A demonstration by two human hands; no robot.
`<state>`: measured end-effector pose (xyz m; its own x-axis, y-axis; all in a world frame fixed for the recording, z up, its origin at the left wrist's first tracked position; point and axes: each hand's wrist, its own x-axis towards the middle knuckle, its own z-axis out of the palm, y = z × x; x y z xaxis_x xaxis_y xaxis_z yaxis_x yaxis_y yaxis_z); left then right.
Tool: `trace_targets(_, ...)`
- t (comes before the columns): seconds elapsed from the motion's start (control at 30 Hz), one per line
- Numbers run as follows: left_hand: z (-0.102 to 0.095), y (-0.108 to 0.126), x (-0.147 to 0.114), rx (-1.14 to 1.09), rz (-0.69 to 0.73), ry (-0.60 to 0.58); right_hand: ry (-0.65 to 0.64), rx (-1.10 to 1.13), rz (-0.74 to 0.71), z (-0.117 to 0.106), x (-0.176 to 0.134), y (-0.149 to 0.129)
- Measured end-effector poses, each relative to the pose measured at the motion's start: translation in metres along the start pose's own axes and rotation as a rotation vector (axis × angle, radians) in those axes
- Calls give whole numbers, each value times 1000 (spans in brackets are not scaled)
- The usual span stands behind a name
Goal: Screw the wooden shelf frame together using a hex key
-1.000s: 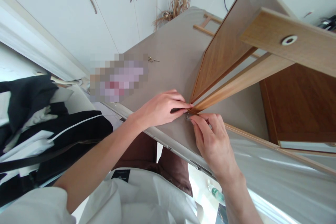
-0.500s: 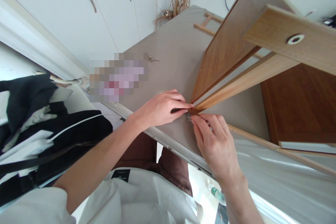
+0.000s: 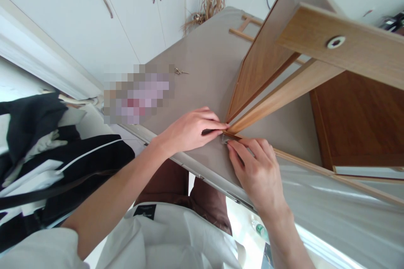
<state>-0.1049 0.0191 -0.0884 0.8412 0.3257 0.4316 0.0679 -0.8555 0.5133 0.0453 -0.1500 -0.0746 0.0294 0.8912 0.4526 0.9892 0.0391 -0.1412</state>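
Note:
A wooden frame (image 3: 277, 92) with slanting rails and a brown panel stands on the grey-beige table (image 3: 205, 59), its lower corner near the front edge. My left hand (image 3: 192, 130) pinches that corner between thumb and fingers. Close by on the right, my right hand (image 3: 255, 164) is closed on a small bent metal tool that looks like a hex key (image 3: 225, 138). The tool's metal end meets the wood just below my left fingertips. My fingers hide most of the tool and the joint itself.
Several screws (image 3: 181, 71) lie on the table beyond my left hand, beside a blurred-out item (image 3: 139, 94). A small wooden frame piece (image 3: 244, 27) rests at the far end. Black clothing (image 3: 94, 155) is at the left; a bottle (image 3: 260, 230) stands below the table edge.
The view has shifted slightly, so the wooden frame appears a little further left. My right fingers have turned slightly with the hex key; my left hand keeps its grip on the corner.

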Motion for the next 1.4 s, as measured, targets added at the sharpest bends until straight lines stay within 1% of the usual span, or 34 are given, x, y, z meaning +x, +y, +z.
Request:
trace_targets(0.2,0,1,0,1,-4,-5,-29,26,28,3,-3,2)
trace_targets(0.33,-2,1,0,0,3,-11,-20,47,41,4,-3,2)
trace_targets(0.43,-2,2,0,4,-7,-9,-14,62,36,4,-3,3)
trace_targets(0.73,-2,2,1,9,-3,-12,-77,71,-24,-5,-3,3)
trace_targets(0.8,-2,2,1,9,1,-12,-74,75,-36,-7,-2,1)
trace_targets(0.97,-1,1,1,-7,6,-3,-20,75,-41,-11,1,-4)
trace_targets(1.17,0,-1,0,-9,12,6,-70,69,-11,-4,5,-3)
trace_targets(1.4,1,-2,0,-2,14,-2,-46,46,-28,-2,6,-3)
